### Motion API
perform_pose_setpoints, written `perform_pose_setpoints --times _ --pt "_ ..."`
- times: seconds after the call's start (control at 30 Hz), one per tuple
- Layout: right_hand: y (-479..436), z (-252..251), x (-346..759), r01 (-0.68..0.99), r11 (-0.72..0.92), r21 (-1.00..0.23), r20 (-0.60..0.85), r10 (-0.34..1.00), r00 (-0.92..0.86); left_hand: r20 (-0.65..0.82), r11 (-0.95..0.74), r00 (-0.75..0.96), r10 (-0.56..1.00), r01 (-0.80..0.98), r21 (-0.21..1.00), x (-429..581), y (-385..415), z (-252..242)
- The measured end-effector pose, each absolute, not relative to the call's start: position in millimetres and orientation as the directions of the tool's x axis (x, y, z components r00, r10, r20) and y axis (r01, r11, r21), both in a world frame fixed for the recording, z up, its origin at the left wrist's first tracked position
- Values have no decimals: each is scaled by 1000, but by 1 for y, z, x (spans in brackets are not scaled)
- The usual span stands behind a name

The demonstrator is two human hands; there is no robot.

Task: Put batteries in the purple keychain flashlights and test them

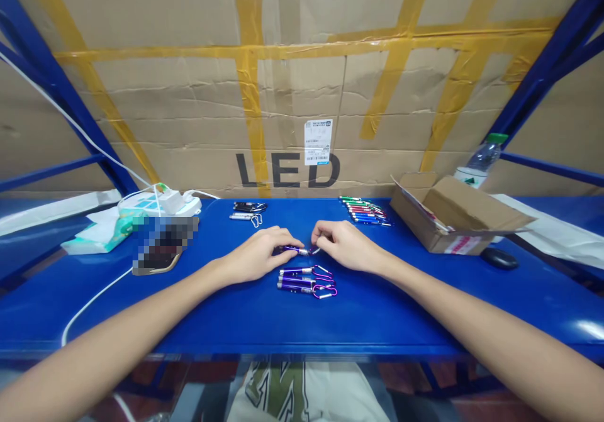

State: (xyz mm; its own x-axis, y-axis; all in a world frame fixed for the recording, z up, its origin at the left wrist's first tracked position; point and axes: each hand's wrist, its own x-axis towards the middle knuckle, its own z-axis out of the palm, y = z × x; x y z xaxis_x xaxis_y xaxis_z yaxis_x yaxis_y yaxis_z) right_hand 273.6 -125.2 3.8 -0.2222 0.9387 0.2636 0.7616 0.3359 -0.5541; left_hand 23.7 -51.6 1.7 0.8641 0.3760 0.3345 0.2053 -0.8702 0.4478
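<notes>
My left hand (257, 253) is closed on the barrel of a small purple keychain flashlight (297, 250), lying level at the blue tabletop. The fingers of my right hand (346, 244) pinch at its carabiner end and hide most of the clip. Just below, in front of both hands, several purple keychain flashlights (296, 282) lie side by side with their carabiner clips pointing right. Beyond my left hand rest black and silver flashlights (244, 211). A row of green, red and blue ones (363, 211) lies beyond my right hand.
An open cardboard box (438, 221) stands at right, with a black computer mouse (499, 258) and a plastic bottle (481, 160) nearby. A phone (160, 252), tissue pack (97, 236) and power strip (189, 205) with white cables occupy the left. A large taped carton (198, 120) walls off the back.
</notes>
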Motion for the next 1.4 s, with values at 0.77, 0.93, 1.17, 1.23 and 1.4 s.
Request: perform_pose_setpoints --times 0.77,0.93,1.17,1.23,1.4 --pt "-124 4 274 947 171 -271 177 976 -126 207 -877 915 346 238 416 21 -59 10" --pt "-123 4 273 940 173 -295 176 977 -124 176 -885 918 355 269 380 20 -56 10" --pt "-128 2 272 758 531 -380 299 845 -443 164 -866 881 444 375 332 19 -57 11" --pt "-129 -1 272 717 583 -382 278 812 -513 166 -855 867 471 401 329 19 -57 10" --pt "-132 0 273 745 590 -311 205 807 -554 157 -796 835 528 421 436 17 -49 8"
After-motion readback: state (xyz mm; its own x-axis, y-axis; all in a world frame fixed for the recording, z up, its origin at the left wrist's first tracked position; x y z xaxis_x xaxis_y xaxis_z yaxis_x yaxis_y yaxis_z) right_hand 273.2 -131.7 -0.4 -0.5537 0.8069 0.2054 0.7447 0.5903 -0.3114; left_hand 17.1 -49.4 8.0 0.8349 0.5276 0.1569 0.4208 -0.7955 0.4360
